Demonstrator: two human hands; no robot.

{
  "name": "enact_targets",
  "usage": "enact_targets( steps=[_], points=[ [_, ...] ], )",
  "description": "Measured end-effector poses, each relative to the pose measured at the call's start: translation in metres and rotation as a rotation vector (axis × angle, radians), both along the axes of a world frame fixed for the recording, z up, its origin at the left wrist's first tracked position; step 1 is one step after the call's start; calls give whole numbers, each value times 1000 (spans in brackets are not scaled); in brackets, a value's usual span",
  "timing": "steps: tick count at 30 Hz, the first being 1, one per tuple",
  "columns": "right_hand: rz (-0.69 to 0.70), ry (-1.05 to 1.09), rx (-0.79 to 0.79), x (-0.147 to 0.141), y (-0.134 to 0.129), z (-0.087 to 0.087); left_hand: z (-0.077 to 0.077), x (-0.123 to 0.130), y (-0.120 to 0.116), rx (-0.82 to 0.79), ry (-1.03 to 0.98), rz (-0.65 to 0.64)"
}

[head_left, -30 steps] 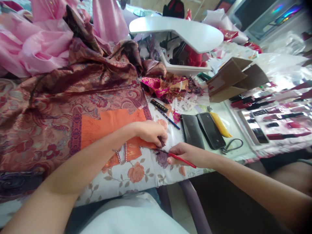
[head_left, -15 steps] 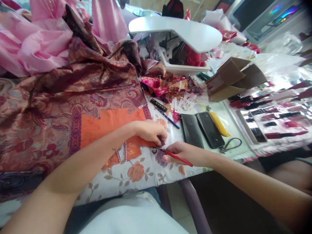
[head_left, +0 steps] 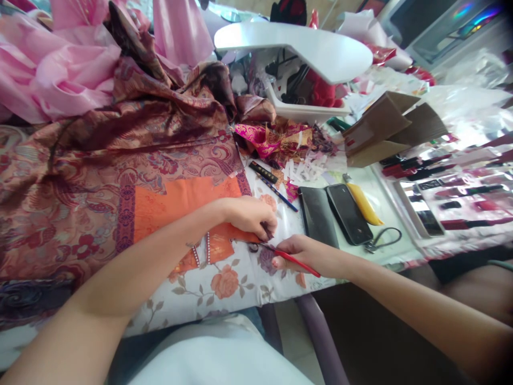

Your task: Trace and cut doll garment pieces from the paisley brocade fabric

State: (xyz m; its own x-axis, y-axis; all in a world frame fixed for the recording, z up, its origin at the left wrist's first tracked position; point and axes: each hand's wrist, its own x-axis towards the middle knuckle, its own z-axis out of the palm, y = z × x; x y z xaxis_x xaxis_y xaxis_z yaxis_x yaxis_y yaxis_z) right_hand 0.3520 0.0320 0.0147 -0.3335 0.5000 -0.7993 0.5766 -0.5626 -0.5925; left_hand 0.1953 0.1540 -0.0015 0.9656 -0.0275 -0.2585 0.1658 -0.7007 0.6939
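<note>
My left hand [head_left: 256, 218] is closed at the right edge of the orange fabric [head_left: 186, 195], pinching a small dark piece too small to make out. In my right hand [head_left: 302, 254] is a red-handled tool [head_left: 298, 262], with its thin dark tip pointing left, just below my left fingertips. Two beaded strips [head_left: 208, 247] lie over the lower part of the orange fabric. Beneath and behind it spreads a brown-red patterned cloth [head_left: 80, 176].
A pencil [head_left: 280, 194], black wallet [head_left: 318, 214], phone [head_left: 349, 213] and yellow case [head_left: 364, 203] lie right of my hands. Behind are fabric scraps [head_left: 288, 139], a cardboard box [head_left: 377, 128] and a white-lidded container [head_left: 294, 45]. Pink satin [head_left: 76, 75] is piled at back left.
The whole view has shifted slightly, so the table items appear a little farther right. Both hands keep nearly the same pose and grip.
</note>
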Motion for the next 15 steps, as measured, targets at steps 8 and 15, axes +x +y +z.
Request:
enact_targets(
  steps=[8, 15],
  points=[
    [18, 53, -11, 4, -6, 1, 0, 0, 1, -18, -10, 10],
    [38, 18, -22, -1, -4, 4, 1, 0, 3, -51, -22, -8]
  ],
)
